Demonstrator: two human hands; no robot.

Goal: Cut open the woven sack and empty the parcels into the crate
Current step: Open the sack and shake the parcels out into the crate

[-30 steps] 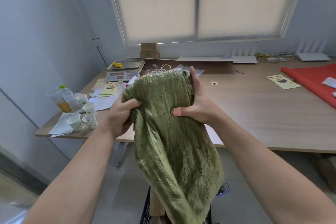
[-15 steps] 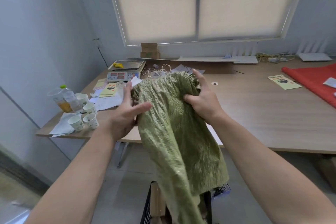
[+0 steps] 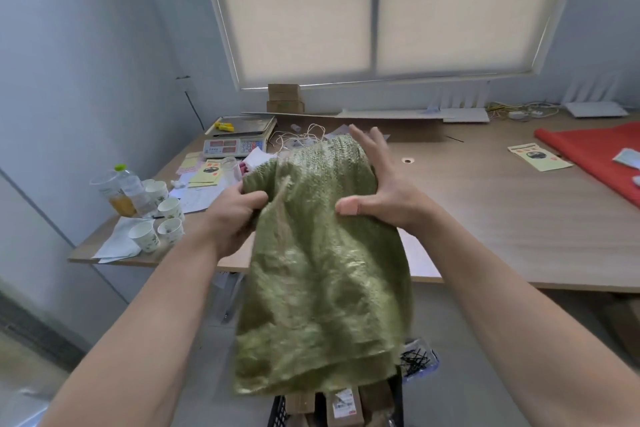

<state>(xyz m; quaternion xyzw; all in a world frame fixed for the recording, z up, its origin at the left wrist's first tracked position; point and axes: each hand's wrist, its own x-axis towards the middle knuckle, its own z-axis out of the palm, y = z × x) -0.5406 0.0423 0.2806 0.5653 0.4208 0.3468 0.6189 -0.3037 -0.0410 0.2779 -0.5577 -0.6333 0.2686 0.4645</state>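
A limp green woven sack (image 3: 322,274) hangs from my two hands above a black crate (image 3: 278,412) on the floor. My left hand (image 3: 235,215) is closed on the sack's upper left corner. My right hand (image 3: 377,191) clamps the upper right part between thumb and spread fingers. The sack's lower edge hangs just over the crate. Brown cardboard parcels (image 3: 343,407) with white labels lie inside the crate, partly hidden by the sack.
A wooden table (image 3: 485,218) stands right behind the sack. On its left are paper cups (image 3: 152,236), a drink bottle (image 3: 121,191), papers and a weighing scale (image 3: 235,144). Red cloth (image 3: 595,156) lies at the right. A grey wall is at the left.
Both hands have regripped the sack's top and shaken it. The sack now hangs wider and its lower edge has lifted, so parcels in the crate show beneath it.
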